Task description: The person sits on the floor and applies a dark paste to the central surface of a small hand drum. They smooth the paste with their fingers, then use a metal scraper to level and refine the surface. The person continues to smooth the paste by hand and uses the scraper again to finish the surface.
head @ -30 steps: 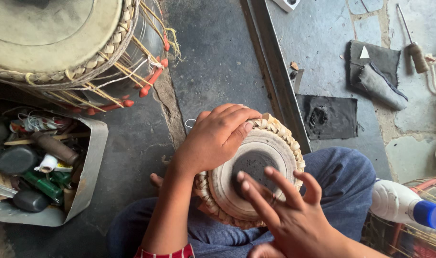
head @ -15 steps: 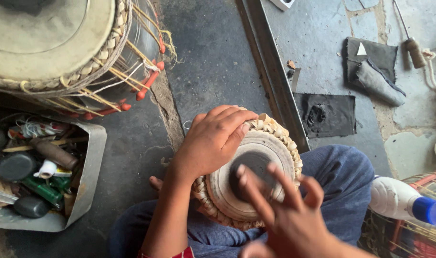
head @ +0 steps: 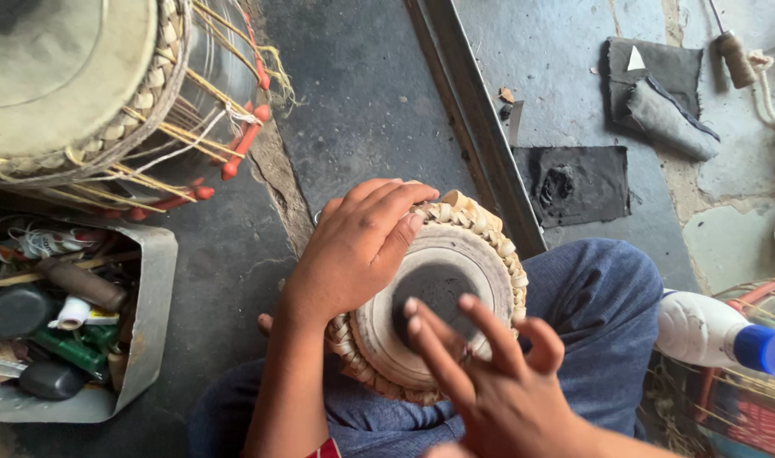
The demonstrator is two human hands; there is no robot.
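Hands: left hand [head: 358,246] on small drum [head: 481,263]; white bottle [head: 701,329], blue cap, right.

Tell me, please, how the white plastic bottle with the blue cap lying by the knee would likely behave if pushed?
The white plastic bottle with the blue cap lies on its side, and its body looks rounded, so a sideways push would probably roll it. The plastic looks smooth, so it may slip in the fingers. Its weight cannot be judged, since the contents are hidden.

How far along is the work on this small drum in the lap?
Done: the small drum has its head, dark centre patch and braided rim in place. In hand: the left hand cups the rim, right hand fingers spread over the patch. What remains can't be judged.
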